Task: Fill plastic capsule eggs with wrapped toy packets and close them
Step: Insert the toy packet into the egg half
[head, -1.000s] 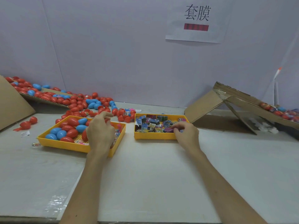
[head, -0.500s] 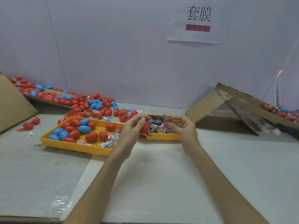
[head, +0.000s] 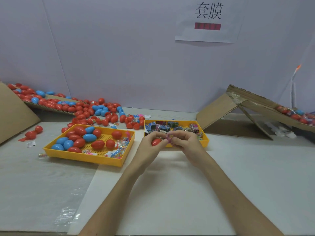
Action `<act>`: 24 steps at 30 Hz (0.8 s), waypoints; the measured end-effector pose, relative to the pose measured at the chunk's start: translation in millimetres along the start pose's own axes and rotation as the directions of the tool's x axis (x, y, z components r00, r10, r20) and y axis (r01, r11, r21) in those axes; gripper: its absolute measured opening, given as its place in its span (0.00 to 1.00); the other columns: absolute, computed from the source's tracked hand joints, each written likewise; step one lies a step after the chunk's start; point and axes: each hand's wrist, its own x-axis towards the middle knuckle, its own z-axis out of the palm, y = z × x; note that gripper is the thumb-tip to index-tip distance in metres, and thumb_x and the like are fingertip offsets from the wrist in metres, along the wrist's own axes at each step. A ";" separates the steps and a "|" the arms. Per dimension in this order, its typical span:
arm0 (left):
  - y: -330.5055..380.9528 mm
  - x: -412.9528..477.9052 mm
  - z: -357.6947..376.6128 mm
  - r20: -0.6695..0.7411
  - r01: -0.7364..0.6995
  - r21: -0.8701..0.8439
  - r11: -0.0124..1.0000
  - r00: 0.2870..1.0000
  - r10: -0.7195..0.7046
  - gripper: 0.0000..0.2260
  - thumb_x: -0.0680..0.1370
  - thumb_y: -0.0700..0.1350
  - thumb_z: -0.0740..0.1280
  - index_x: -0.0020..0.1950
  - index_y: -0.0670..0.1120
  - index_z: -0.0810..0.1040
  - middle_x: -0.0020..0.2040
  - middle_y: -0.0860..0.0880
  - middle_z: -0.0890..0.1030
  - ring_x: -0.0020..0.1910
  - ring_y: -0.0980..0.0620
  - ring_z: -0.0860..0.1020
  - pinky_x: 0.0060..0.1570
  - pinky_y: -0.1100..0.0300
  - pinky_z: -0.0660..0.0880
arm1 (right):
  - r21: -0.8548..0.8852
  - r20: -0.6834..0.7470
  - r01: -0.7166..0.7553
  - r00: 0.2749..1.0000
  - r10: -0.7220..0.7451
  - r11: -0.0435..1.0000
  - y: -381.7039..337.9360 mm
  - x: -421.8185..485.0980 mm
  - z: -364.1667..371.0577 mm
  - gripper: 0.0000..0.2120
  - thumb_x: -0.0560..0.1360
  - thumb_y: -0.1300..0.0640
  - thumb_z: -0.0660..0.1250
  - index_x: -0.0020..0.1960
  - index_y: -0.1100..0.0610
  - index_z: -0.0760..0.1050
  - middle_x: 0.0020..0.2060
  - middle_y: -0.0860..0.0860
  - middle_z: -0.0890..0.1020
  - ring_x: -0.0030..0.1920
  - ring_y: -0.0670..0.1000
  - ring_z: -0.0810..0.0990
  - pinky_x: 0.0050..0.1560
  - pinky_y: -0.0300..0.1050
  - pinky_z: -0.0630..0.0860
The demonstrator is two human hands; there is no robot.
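While left hand (head: 150,145) grips red egg (head: 156,142), right hand (head: 185,142) pinches packet (head: 169,138)

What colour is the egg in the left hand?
The plastic capsule egg is red; head view shows it.

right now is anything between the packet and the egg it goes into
Nothing visible stands between them. The right hand pinches the packet right beside the red egg held in the left hand. The fingers hide whether the egg is open.
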 end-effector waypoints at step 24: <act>-2.5 3.9 -5.1 0.034 0.189 -0.325 0.927 0.981 -0.189 0.07 0.82 0.42 0.66 0.52 0.40 0.82 0.37 0.46 0.74 0.30 0.54 0.68 0.32 0.62 0.65 | 0.160 0.227 -0.190 0.962 0.151 0.969 -13.3 -8.7 4.0 0.09 0.74 0.58 0.64 0.37 0.48 0.79 0.39 0.51 0.80 0.41 0.49 0.81 0.41 0.44 0.73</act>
